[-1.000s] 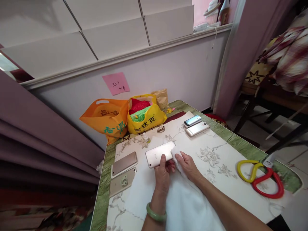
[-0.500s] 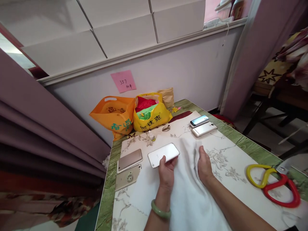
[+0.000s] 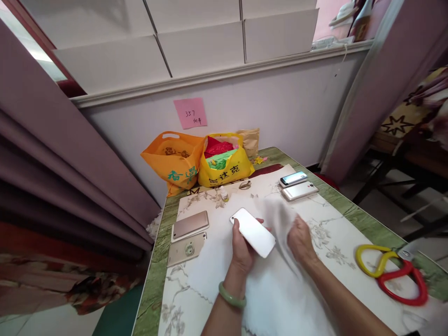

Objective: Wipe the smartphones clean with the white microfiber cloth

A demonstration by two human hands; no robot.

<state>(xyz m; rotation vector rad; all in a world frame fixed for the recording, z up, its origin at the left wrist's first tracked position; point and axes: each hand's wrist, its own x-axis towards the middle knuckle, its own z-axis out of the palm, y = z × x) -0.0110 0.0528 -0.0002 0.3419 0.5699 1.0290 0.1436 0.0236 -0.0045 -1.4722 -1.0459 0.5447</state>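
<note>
I am holding a white phone (image 3: 254,233) in my left hand (image 3: 242,247), its camera end pointing away to the left and its pale back facing up, with my thumb lying along the near edge. The phone is hanging just over a white cloth (image 3: 283,289) that is covering the middle of the worktop (image 3: 149,294). My right hand (image 3: 300,240) is curling tightly around a raised fold of that cloth, and both are blurring in my feed, so I am not making out the separate fingers.

To the left, a rose-gold phone (image 3: 191,225) is lying just beyond a gold phone (image 3: 179,254) with a ring on its back. At the far right, a dark-edged phone (image 3: 293,178) and a silver phone (image 3: 300,191) are lying side by side. Nearer on the right, scissors (image 3: 404,269) with yellow and red handles are resting. A small bottle (image 3: 224,194) is standing near the yellow bag (image 3: 241,162).
</note>
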